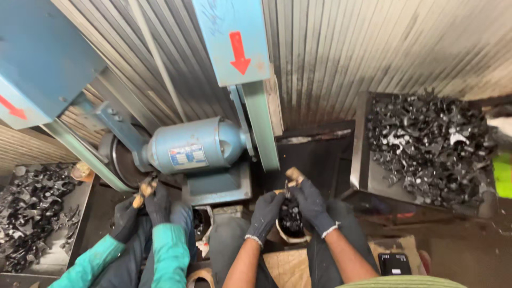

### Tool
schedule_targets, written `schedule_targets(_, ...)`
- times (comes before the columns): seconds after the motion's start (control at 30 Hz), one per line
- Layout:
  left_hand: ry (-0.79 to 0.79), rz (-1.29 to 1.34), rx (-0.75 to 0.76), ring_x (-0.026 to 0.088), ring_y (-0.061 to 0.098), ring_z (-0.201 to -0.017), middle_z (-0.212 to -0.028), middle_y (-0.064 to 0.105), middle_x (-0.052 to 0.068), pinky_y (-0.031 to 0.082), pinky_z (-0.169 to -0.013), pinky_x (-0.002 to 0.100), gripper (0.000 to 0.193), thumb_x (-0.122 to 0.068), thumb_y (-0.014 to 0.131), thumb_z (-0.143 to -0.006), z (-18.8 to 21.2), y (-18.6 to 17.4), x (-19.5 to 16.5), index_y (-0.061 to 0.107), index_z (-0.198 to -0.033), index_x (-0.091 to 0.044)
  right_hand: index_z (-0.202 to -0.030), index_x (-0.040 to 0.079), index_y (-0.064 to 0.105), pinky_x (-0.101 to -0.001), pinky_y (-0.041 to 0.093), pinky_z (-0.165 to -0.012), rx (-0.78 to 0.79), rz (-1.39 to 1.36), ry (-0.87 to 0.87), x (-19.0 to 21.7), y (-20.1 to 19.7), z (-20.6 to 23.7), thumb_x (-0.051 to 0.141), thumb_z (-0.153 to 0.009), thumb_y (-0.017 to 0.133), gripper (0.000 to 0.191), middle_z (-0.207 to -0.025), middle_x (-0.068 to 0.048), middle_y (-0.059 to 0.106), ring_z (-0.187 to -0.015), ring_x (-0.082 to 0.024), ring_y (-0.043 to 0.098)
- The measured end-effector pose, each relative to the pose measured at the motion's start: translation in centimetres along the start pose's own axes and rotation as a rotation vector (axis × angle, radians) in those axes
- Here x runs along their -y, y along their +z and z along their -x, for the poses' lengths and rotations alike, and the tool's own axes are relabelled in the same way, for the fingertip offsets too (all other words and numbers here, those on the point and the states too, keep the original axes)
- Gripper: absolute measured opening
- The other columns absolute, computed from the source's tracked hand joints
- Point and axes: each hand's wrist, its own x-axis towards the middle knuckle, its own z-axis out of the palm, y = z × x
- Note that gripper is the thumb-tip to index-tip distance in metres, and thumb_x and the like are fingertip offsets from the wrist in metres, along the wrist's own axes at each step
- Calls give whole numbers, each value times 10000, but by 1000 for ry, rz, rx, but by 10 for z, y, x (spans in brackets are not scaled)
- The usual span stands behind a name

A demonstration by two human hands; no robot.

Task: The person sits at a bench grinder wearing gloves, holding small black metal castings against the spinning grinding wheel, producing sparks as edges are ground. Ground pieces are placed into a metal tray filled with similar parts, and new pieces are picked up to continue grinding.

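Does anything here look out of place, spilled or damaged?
Nothing stands out. The dark metal parts lie heaped but inside their tray, and both gloved hands, left hand and right hand, grip one small dark part by the belt.

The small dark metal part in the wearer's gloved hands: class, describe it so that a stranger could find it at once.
Start at the blue motor in the middle, then drop right to the bare forearms at the bottom. Their two gloved hands, left hand and right hand, meet around a small dark metal part. Unlike the loose black pieces heaped in the right tray, it alone is held.
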Motion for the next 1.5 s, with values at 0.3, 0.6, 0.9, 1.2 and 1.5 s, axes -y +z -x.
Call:
schedule_targets(0.3,92,95,-94,112,647,-956,-1039,747,91,505,-844,315,351,-291,600,-991,-17,11,-21,747,-1185,-38,-1232,7,667,-275,540,-891,-75,-519,47,-30,27,-55,69,-925,647,314,-1125,-64,732,-1008,-123,679)
schedule_targets(0.6,97,403,-15,135,649,-1052,-1179,743,83,499,-937,287,399,-241,633,-971,-26,19,-17,688,-1262,27,-1225,51,674,-321,549,-916,-8,-496,0,-42,20,-71,173,-976,651,279,-1149,-61,730,-1046,-158,683)
schedule_targets(0.9,29,-669,134,414,646,-1101,-1163,695,238,497,-922,503,481,-468,529,-963,10,14,-15,670,-1281,-136,-1238,50,675,-453,532,-906,-477,1077,-188,-94,-172,-16,287,-922,663,395,-1170,-196,671,-1036,-377,669)
schedule_targets(1.2,146,-751,389,433,672,-997,-1052,707,252,505,-849,550,465,-473,530,-952,1,53,-39,678,-1234,-135,-1129,108,698,-537,521,-807,-181,1000,77,-80,-234,13,348,-923,663,319,-1125,-214,647,-951,-395,650)
schedule_targets(1.5,90,-816,354,438,658,-1027,-1068,706,248,500,-872,548,459,-474,566,-934,31,23,-24,680,-1217,-131,-1122,150,728,-519,503,-784,-153,1135,-60,-84,-222,-8,139,-775,656,355,-1026,-209,649,-970,-427,609)
